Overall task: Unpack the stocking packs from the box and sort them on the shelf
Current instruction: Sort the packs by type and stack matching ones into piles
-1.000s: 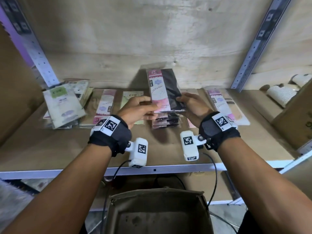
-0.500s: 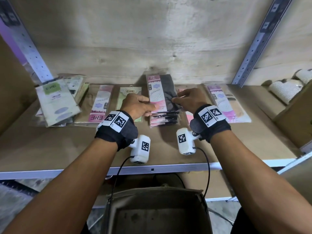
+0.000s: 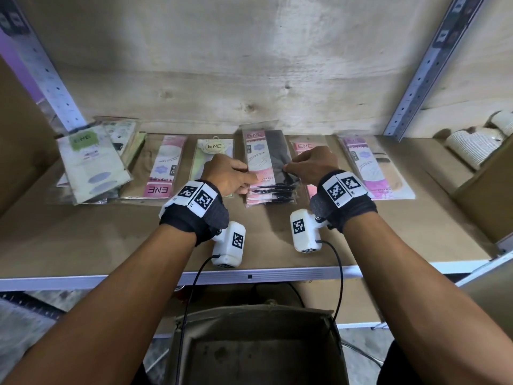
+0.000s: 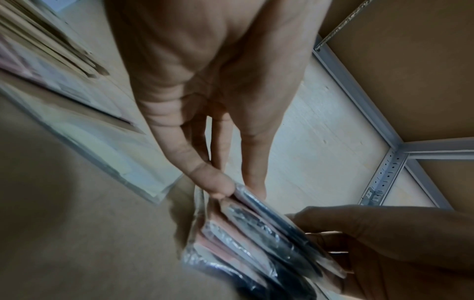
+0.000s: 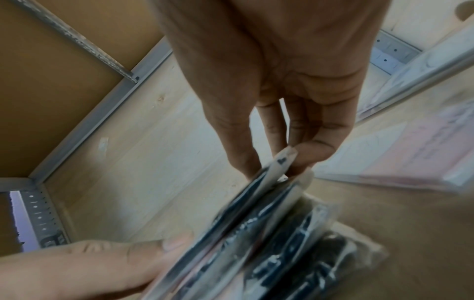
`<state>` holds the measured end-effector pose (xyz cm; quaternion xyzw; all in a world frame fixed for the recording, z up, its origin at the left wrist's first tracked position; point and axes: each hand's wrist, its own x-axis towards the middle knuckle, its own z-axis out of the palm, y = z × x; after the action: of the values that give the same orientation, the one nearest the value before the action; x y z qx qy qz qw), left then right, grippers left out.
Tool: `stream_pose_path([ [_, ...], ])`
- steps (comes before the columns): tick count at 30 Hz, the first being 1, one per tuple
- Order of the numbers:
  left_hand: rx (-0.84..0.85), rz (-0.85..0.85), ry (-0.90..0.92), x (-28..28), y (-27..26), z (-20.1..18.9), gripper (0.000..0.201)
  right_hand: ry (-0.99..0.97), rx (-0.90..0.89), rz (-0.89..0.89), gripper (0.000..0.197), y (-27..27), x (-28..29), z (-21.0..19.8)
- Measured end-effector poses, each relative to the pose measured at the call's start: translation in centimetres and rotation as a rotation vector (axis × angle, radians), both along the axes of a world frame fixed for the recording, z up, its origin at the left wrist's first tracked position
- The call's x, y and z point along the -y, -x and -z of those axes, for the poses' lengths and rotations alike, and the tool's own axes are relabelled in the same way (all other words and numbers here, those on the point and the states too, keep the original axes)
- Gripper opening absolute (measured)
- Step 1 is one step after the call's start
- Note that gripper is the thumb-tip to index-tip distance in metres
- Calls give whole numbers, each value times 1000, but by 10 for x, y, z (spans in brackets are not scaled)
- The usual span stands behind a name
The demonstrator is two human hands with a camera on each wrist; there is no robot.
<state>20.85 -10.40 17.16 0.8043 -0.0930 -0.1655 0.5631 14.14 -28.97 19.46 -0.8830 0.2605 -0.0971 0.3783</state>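
A wooden shelf (image 3: 83, 245) on a metal frame carries a row of sorted stocking packs, from a green-labelled pile (image 3: 91, 165) at the far left, past single pink (image 3: 163, 168) and cream (image 3: 213, 151) packs, to a purple-printed pack (image 3: 372, 168) on the right. Below the shelf edge stands the cardboard box (image 3: 255, 348), whose visible floor looks bare, which suggests the unpacking is nearly finished, though its near part is out of frame. At the centre sits a stack of black stocking packs (image 3: 270, 190). The top black pack (image 3: 266, 157) is tilted up at the far end, its near end just above the stack. The left hand (image 3: 227, 176) pinches its left edge and the right hand (image 3: 313, 165) its right edge, fingers narrowly closed on the wrapper. Setting this pack flat appears to be what remains.
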Motion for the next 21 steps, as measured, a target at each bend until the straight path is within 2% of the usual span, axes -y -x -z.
stream_pose_path([
  [8,29,28,-25,-3,0,1,65,-3,62,26,35,3,-3,0],
  [11,121,21,-85,-10,0,-2,67,5,87,24,32,2,-4,1],
  [15,212,-21,-100,-26,-3,-9,32,-2,76,16,23,1,-5,0],
  [18,233,-29,-110,-41,-6,-12,29,29,67,20,24,0,-4,-1],
  [21,228,-67,-89,-59,-9,-15,28,61,93,38,34,-1,-7,-7],
])
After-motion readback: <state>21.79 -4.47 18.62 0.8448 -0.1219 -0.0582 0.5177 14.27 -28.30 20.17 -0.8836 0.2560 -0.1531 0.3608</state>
